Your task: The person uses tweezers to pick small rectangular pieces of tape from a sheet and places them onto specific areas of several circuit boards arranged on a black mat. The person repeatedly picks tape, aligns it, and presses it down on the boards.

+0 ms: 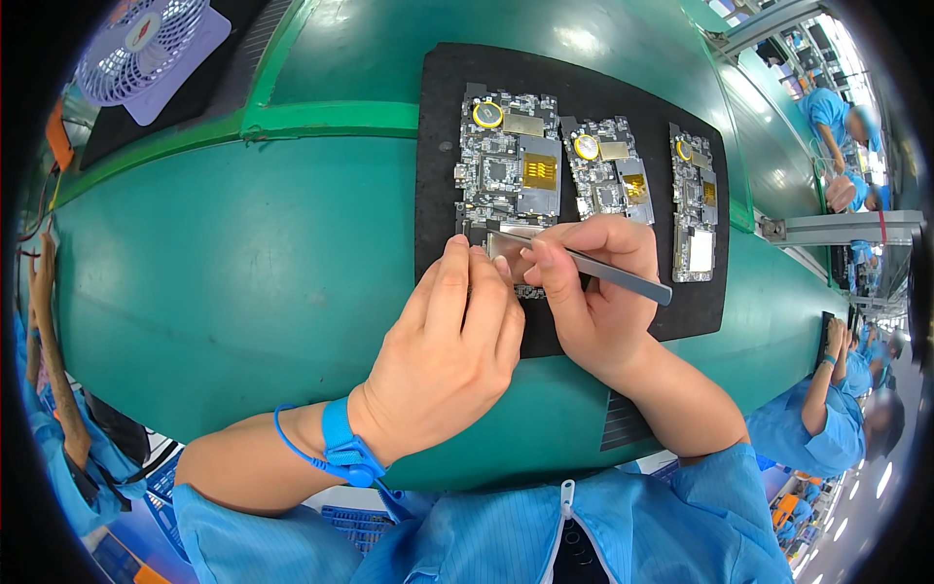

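Three circuit boards lie side by side on a black foam mat (574, 88). My right hand (608, 292) pinches a pair of metal tweezers (623, 277), whose tips reach the lower part of the leftmost circuit board (508, 165). Against that same end of the board rest the fingertips of my left hand (448, 341), bunched close together; whether they pinch anything is hidden. Each board carries a round yellow-rimmed coin cell and a patch of amber tape. Just right of my work is the middle circuit board (608, 170), and farther right the third circuit board (693, 204).
A green-topped bench (243, 273) spreads beneath the mat. A pale purple fan (146, 49) stands at the far left. A blue wrist strap with a cord (345, 443) circles my left wrist. Other people in blue (812, 409) work along the right.
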The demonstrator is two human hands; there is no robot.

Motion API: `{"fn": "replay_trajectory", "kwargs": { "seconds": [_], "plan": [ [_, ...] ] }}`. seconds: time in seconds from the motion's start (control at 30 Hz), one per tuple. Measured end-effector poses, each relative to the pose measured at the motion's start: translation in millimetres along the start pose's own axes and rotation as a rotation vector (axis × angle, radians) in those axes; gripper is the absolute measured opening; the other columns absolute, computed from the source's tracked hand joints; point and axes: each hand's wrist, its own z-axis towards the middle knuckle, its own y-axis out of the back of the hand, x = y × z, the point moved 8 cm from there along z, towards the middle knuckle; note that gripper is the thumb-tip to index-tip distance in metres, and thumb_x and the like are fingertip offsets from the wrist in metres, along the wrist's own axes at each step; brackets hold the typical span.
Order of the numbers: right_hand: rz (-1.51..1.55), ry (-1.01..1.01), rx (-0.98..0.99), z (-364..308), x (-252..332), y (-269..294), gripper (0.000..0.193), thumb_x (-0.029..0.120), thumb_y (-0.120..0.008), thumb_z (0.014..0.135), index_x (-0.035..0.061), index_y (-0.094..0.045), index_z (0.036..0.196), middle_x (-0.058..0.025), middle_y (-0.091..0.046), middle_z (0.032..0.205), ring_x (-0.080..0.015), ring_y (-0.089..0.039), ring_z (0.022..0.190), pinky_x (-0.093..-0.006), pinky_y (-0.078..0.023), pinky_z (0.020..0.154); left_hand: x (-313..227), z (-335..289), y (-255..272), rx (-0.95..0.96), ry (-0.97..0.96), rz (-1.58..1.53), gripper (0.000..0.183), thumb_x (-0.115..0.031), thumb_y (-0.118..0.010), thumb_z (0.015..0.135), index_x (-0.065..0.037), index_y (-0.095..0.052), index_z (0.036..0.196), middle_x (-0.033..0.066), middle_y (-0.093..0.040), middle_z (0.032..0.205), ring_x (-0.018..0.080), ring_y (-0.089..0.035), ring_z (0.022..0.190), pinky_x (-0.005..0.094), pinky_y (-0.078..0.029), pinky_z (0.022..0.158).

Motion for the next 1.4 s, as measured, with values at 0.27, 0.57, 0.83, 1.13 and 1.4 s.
{"fn": "replay_trajectory", "kwargs": {
  "seconds": [0.27,0.57,0.83,1.13,1.4],
  "plan": [
    [-0.077,0.103,0.073,2,11,-4,0.022,-0.001,-0.065,0.085,-0.0032,-0.047,0.098,-0.0086,-0.063,0.077,-0.0111,-0.062,0.060,-0.0222,-0.049,0.050,0,0,1,-0.009,-0.011,0.010,0.045,-0.018,-0.066,0.072,0.011,-0.060,0.107,0.0234,-0.058,0.107,0.0373,-0.056,0.106,0.0390,-0.050,0.085],
    [0.313,-0.345,-0.137,-3,-13,91,0.022,0.003,-0.052,0.094,0.0032,-0.034,0.107,-0.0106,-0.060,0.082,-0.0106,-0.063,0.065,-0.0193,-0.051,0.052,0,2,4,0.001,0.032,-0.042,0.046,-0.015,-0.068,0.072,0.011,-0.058,0.109,0.0235,-0.057,0.107,0.0380,-0.055,0.107,0.0420,-0.049,0.086],
    [0.108,-0.164,-0.099,-29,-18,99,0.023,0.000,-0.053,0.092,0.0016,-0.034,0.104,-0.0133,-0.061,0.084,-0.0102,-0.060,0.064,-0.0210,-0.051,0.057,-2,7,4,0.005,0.033,-0.026,0.046,-0.013,-0.068,0.071,0.010,-0.058,0.109,0.0230,-0.057,0.106,0.0382,-0.055,0.105,0.0422,-0.050,0.084],
    [-0.059,-0.039,-0.027,-29,-8,89,0.018,-0.003,-0.054,0.091,-0.0023,-0.039,0.100,-0.0139,-0.064,0.082,-0.0093,-0.061,0.066,-0.0204,-0.051,0.056,-2,6,6,0.011,0.018,-0.030,0.044,-0.014,-0.068,0.072,0.010,-0.059,0.108,0.0228,-0.057,0.106,0.0379,-0.055,0.105,0.0423,-0.050,0.084],
    [0.330,-0.362,-0.415,-38,-20,144,0.014,0.005,-0.051,0.094,0.0043,-0.042,0.105,-0.0081,-0.058,0.077,-0.0106,-0.054,0.048,-0.0200,-0.045,0.044,-3,8,11,-0.048,0.055,-0.155,0.038,-0.012,-0.069,0.072,0.006,-0.059,0.104,0.0204,-0.056,0.105,0.0365,-0.056,0.101,0.0417,-0.049,0.082]
  ]
}}
